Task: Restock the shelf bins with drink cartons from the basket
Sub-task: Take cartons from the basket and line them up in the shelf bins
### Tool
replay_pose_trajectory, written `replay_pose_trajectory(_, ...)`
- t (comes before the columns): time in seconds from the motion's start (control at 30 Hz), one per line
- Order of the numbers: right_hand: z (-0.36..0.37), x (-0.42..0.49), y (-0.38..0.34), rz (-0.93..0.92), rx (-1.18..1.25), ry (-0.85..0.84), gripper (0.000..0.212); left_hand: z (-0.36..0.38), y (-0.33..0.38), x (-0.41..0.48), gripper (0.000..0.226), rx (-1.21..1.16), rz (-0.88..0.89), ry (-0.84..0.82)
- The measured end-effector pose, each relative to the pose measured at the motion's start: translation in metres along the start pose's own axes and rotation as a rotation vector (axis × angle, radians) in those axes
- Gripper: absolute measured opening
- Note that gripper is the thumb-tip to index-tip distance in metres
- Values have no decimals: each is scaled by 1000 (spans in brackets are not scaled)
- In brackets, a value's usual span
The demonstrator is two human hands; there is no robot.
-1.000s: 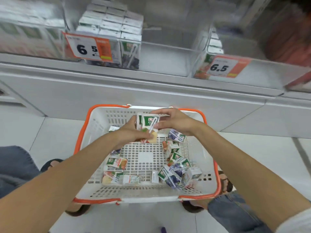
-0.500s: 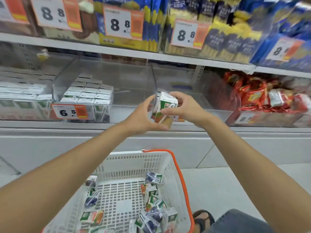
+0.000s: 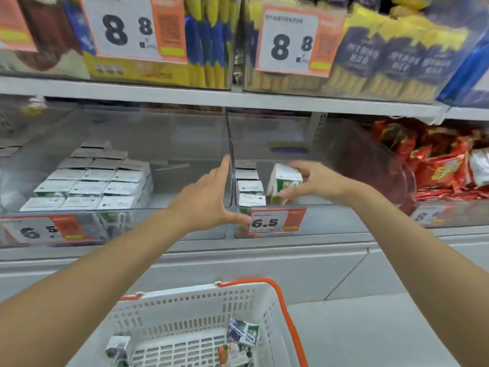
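Drink cartons (image 3: 92, 181) are standing in packed rows inside the clear left bin (image 3: 185, 144), at about nine o'clock in the view. The left hand (image 3: 206, 197) is reaching out near the centre with fingers straight, holding nothing, its fingertips just beside the clear divider (image 3: 230, 154). At three o'clock of that divider, a single file of cartons (image 3: 250, 186) is lining the right bin (image 3: 325, 218) above a 6.5 price tag (image 3: 276, 221). One tilted carton (image 3: 284, 181) is sitting just beside that file, and the right hand (image 3: 317, 181) is gripping it. Red snack packets (image 3: 436, 160) are lying at three o'clock. The white basket (image 3: 185, 300) is sitting at six o'clock, holding a few loose cartons (image 3: 242, 332).
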State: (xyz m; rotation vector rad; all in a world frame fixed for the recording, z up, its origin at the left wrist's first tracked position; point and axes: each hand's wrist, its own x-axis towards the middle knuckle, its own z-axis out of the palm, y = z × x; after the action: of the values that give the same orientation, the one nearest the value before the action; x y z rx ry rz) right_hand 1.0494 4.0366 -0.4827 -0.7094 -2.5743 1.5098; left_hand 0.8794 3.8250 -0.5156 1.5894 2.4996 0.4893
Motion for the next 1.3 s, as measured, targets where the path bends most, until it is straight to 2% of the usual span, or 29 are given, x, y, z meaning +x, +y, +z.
replay_pose_trajectory(0.03, -1, 4, 3, 82, 16, -177, 70, 2, -1, 1, 140, 5, 0, 13)
replay_pose_trajectory(0.1, -3, 13, 5, 167, 105, -437, 58, 4, -2, 2, 140, 20, -5, 40)
replay_pose_trajectory(0.17, 0, 19, 1, 208, 138, -463, 48, 6, -3, 2, 139, 34, -5, 57)
replay_pose_trajectory(0.27, 7, 19, -5, 218, -28, -360, 50, 6, -2, 2, 139, 11, -6, 64)
replay_pose_trajectory(0.33, 13, 9, -12, 161, -146, -237, 52, 2, -1, 0, 140, -73, -36, 21)
replay_pose_trajectory(0.43, 31, -12, -20, -76, -233, 222, 46, -5, 6, -10, 132, -130, -52, 29)
replay_pose_trajectory(0.5, 54, -32, -22, -259, -292, 480, 33, -3, 13, -25, 102, -145, -15, 225)
replay_pose_trajectory(0.57, 84, -53, -18, -351, -403, 541, 23, 5, 20, -50, 61, -167, 25, 432)
replay_pose_trajectory(0.63, 117, -72, -3, -324, -434, 444, 19, 17, 20, -75, 45, -131, 47, 482)
replay_pose_trajectory(0.73, 172, -92, 38, -102, -415, 111, 16, 46, 7, -111, 31, 22, 64, 418)
replay_pose_trajectory(0.8, 206, -99, 73, 65, -443, -100, 23, 70, -12, -137, 28, -95, -2, 275)
replay_pose_trajectory(0.87, 235, -99, 108, 192, -445, -226, 27, 98, -39, -164, 27, -283, -129, 87)
replay_pose_trajectory(0.97, 275, -94, 151, 315, -446, -309, 36, 133, -85, -207, 27, -403, -313, -152)
replay_pose_trajectory(1.1, 327, -86, 190, 398, -332, -421, 51, 162, -131, -252, 29, -561, -506, -286)
replay_pose_trajectory(1.2, 351, -77, 212, 400, -554, -422, 60, 176, -154, -272, 34, -477, -578, -370)
replay_pose_trajectory(1.3, 358, -68, 223, 422, -686, -451, 63, 191, -160, -279, 31, -572, -594, -405)
